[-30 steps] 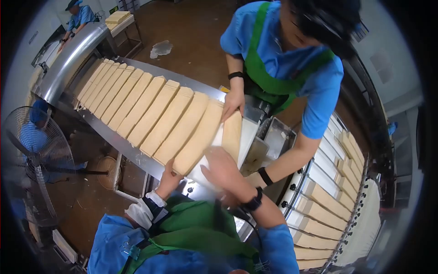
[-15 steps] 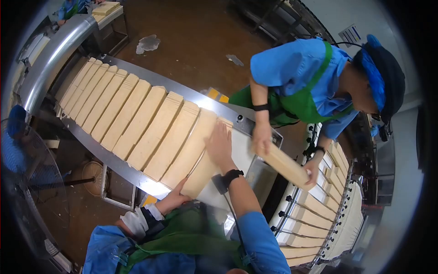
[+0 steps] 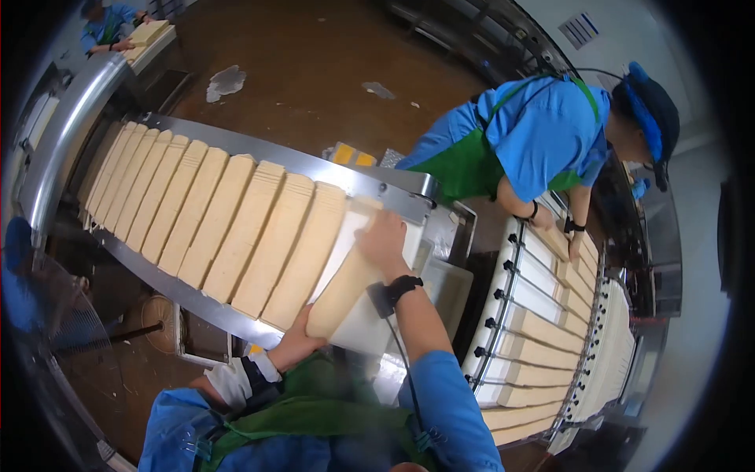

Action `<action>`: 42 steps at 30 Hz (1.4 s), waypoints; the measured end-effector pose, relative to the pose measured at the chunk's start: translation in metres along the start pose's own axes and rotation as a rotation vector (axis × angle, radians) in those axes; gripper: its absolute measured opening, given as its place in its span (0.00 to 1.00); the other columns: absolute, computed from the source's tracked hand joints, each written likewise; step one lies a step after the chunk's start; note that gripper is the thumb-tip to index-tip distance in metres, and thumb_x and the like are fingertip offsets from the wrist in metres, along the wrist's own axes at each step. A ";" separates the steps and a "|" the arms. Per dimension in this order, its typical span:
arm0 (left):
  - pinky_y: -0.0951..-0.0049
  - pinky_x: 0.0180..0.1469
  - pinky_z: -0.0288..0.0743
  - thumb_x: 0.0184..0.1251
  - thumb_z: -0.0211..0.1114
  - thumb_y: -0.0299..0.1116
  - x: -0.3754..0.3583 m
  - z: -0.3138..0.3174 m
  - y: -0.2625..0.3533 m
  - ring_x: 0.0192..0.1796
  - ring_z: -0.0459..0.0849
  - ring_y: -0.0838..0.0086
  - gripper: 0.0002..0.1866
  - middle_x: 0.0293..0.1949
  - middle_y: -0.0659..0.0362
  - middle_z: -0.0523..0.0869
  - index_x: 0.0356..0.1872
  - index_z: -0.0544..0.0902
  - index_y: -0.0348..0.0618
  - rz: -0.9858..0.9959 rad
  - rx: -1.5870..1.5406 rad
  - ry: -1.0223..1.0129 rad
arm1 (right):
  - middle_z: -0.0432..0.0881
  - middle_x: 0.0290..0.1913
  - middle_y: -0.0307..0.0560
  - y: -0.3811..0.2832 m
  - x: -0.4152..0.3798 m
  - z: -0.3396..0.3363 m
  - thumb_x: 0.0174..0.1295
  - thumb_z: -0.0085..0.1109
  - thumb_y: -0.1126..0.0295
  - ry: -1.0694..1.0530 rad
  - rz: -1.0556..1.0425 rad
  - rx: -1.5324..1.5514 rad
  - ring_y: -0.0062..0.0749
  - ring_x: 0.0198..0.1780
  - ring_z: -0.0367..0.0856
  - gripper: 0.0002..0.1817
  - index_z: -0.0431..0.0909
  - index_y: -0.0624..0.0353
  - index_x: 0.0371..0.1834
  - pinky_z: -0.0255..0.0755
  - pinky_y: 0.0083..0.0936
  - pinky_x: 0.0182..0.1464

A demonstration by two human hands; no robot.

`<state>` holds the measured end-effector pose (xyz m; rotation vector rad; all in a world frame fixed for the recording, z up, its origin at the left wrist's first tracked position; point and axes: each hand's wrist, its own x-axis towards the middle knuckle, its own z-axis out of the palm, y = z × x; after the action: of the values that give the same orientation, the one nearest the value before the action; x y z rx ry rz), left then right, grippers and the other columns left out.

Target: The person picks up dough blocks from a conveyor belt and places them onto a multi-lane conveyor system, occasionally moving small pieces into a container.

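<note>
A long, pale dough-like slab (image 3: 346, 293) lies across the white belt (image 3: 336, 244), apart from the row on its left. My left hand (image 3: 299, 340) grips its near end, thumb along the left edge. At its far end, my right hand (image 3: 383, 242) has its fingers closed over the slab, hiding part of it. Beside it, a row of similar slabs (image 3: 252, 232) lies side by side along the conveyor, some with ridged far ends.
A metal rail (image 3: 283, 152) borders the conveyor. To the right, a co-worker (image 3: 543, 134) leans over a second conveyor with slabs (image 3: 543, 362) between dividers and black knobs. A fan (image 3: 75, 315) stands at left. Another person (image 3: 110, 31) handles slabs at the far left.
My hands have separated the end slab from the row, exposing white belt between. The co-worker has moved a slab from mid-air down onto the right conveyor. My view has shifted slightly.
</note>
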<state>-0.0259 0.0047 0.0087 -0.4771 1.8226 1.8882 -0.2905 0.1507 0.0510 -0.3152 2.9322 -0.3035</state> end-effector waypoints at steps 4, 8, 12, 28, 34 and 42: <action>0.62 0.59 0.77 0.49 0.79 0.41 0.013 0.011 0.016 0.57 0.84 0.53 0.53 0.58 0.43 0.82 0.75 0.58 0.39 0.156 0.471 0.041 | 0.76 0.59 0.63 0.081 -0.031 -0.019 0.44 0.73 0.47 -0.127 0.140 0.140 0.56 0.64 0.72 0.48 0.68 0.69 0.64 0.69 0.43 0.65; 0.51 0.51 0.80 0.40 0.81 0.46 0.025 0.027 0.044 0.49 0.86 0.43 0.49 0.45 0.41 0.86 0.66 0.65 0.42 0.136 0.848 0.092 | 0.74 0.64 0.63 0.172 -0.086 -0.022 0.27 0.85 0.45 -0.131 -0.227 0.421 0.62 0.64 0.73 0.70 0.55 0.63 0.75 0.70 0.44 0.67; 0.49 0.47 0.81 0.40 0.80 0.42 0.038 0.043 0.025 0.44 0.86 0.42 0.42 0.41 0.41 0.86 0.60 0.70 0.48 0.236 0.953 0.193 | 0.76 0.52 0.64 0.173 -0.164 -0.016 0.45 0.73 0.65 -0.066 -0.021 0.139 0.61 0.55 0.76 0.42 0.69 0.43 0.69 0.72 0.47 0.55; 0.62 0.58 0.76 0.44 0.82 0.36 -0.023 0.259 0.109 0.55 0.83 0.57 0.41 0.51 0.48 0.83 0.62 0.73 0.42 0.421 0.591 -0.693 | 0.79 0.49 0.54 0.353 -0.470 -0.105 0.34 0.80 0.71 0.238 0.559 0.376 0.54 0.50 0.76 0.39 0.77 0.43 0.57 0.73 0.41 0.55; 0.67 0.57 0.76 0.49 0.79 0.32 -0.047 0.294 0.126 0.53 0.84 0.65 0.37 0.53 0.50 0.83 0.61 0.72 0.36 0.333 0.501 -0.778 | 0.79 0.55 0.54 0.414 -0.491 -0.075 0.34 0.82 0.69 0.042 0.583 0.843 0.42 0.60 0.75 0.53 0.65 0.44 0.70 0.72 0.36 0.59; 0.74 0.52 0.79 0.60 0.74 0.27 -0.061 0.324 0.117 0.50 0.83 0.73 0.41 0.51 0.52 0.82 0.73 0.61 0.37 -0.022 0.283 -0.832 | 0.78 0.49 0.61 0.345 -0.486 -0.064 0.57 0.70 0.61 0.631 0.637 -0.194 0.54 0.56 0.76 0.29 0.73 0.67 0.57 0.70 0.44 0.57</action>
<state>-0.0164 0.3206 0.1587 0.3484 1.4416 1.4422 0.0989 0.6029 0.1109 0.8339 3.4440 -0.0152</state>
